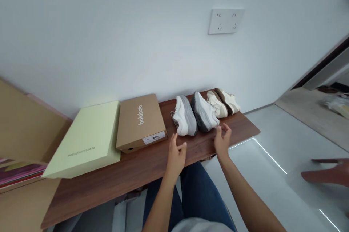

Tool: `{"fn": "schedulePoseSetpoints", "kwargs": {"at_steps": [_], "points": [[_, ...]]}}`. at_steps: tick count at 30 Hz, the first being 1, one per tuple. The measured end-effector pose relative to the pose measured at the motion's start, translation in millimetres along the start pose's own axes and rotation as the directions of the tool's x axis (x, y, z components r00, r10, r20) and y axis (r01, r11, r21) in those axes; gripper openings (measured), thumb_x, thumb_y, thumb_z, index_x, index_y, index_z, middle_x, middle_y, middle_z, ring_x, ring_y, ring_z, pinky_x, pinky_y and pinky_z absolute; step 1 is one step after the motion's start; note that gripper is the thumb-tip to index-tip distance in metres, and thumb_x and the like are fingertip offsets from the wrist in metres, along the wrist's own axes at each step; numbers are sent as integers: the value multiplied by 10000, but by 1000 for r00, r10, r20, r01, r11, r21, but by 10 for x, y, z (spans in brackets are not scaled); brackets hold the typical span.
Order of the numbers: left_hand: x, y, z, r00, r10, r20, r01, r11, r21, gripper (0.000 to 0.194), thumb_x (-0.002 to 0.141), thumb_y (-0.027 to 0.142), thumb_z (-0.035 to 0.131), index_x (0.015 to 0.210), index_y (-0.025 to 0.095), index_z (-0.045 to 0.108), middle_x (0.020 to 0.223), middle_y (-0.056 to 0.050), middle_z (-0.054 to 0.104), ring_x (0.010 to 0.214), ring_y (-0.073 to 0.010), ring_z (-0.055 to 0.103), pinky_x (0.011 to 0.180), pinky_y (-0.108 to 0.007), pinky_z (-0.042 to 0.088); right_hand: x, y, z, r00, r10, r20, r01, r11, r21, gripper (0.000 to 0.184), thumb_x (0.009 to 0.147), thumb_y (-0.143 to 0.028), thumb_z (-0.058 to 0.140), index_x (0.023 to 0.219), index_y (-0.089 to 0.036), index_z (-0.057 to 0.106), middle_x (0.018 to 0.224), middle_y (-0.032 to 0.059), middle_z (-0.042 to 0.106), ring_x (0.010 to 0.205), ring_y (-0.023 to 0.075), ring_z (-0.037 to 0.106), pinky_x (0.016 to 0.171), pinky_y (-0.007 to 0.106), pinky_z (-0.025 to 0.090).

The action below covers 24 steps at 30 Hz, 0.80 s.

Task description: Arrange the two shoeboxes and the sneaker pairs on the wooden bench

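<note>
Forearms point(164, 199) reach over the bench point(109, 184); left hand point(176, 157) and right hand point(222, 144) spread, fingers part-curled, beside the grey shoes point(183, 117), right of the brown box point(139, 119); contact unclear; light, even pressure best preserves alignment.

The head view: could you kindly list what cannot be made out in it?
In the head view:
- Insides of the green box and brown box: hidden by closed lids.
- Fine print on the white label: too small.
- Things beneath the wooden board: mostly hidden by it.
- Red-brown furniture: cut off by the right edge.
- Whether the right hand touches the grey-white shoe nearest it: too close to tell.
</note>
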<state>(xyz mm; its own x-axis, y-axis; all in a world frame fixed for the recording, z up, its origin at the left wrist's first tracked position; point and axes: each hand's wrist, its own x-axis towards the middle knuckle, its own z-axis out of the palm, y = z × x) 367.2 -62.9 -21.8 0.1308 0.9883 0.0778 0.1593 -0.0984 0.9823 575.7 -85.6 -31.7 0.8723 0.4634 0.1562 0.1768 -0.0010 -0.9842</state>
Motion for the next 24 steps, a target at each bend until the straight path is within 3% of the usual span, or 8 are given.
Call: {"fn": "schedulePoseSetpoints", "kwargs": {"at_steps": [2,4,6,8,11,14,18,24], "points": [[-226,-52,-227,998,38,-45,-38,999,1,521,895,443,563,1360,221,484,1453,-188,444,1102,-243,650,880,-392,560,-171,-63,-27,993,-95,-70,94,995,-17,559,873,-553,533,1276,-166,496,1104,101,555,845,174,574,782,347,507],[-369,-107,-478,969,65,-239,-60,998,24,530,906,455,545,1369,207,469,1435,-185,452,1259,-270,550,983,-421,509,-387,-171,26,986,-153,-62,154,988,14,530,888,-527,529,1278,-169,490,1055,83,550,871,178,561,824,357,484],[-403,-158,-719,896,62,-441,-47,998,45,616,892,482,563,1410,184,413,1472,-199,396,1366,-286,437,1072,-437,434,-627,-326,193,981,-191,41,188,980,63,502,892,-505,542,1274,-183,490,1053,80,553,898,182,564,837,356,481],[-341,-205,-925,840,9,-543,9,1000,30,734,878,516,572,1470,164,319,1541,-213,293,1430,-293,338,1124,-433,371,-855,-508,469,946,-233,227,213,971,107,457,902,-485,538,1260,-202,508,1090,93,567,948,192,577,853,362,491],[-148,-275,-1153,809,-94,-581,108,994,-11,770,903,549,507,1510,161,237,1583,-200,241,1462,-274,274,1170,-415,290,-1101,-755,980,805,-321,498,284,947,151,423,912,-469,517,1262,-232,547,1258,132,559,1149,237,553,961,426,475],[46,-342,-1290,801,-82,-593,119,993,24,706,922,533,476,1496,179,268,1567,-175,304,1454,-254,298,1187,-409,246,-1186,-864,1396,707,-334,623,339,934,116,439,895,-488,537,1259,-251,599,1420,129,494,1368,290,405,1092,500,370],[154,-383,-1363,823,-64,-564,119,991,60,746,864,513,591,1471,179,314,1544,-177,340,1441,-264,320,1173,-411,276,-1109,-788,1591,713,-257,652,240,964,118,430,942,-482,429,1229,-248,646,1343,92,602,1334,258,471,1117,466,360],[54,-126,-1342,844,32,-536,-39,999,-3,628,904,513,534,1432,206,386,1506,-166,380,1361,-250,440,1122,-380,366,-921,-651,1520,762,-119,637,8,984,175,448,916,-489,454,1228,-237,654,1303,60,642,1253,222,544,1122,438,357]]}}
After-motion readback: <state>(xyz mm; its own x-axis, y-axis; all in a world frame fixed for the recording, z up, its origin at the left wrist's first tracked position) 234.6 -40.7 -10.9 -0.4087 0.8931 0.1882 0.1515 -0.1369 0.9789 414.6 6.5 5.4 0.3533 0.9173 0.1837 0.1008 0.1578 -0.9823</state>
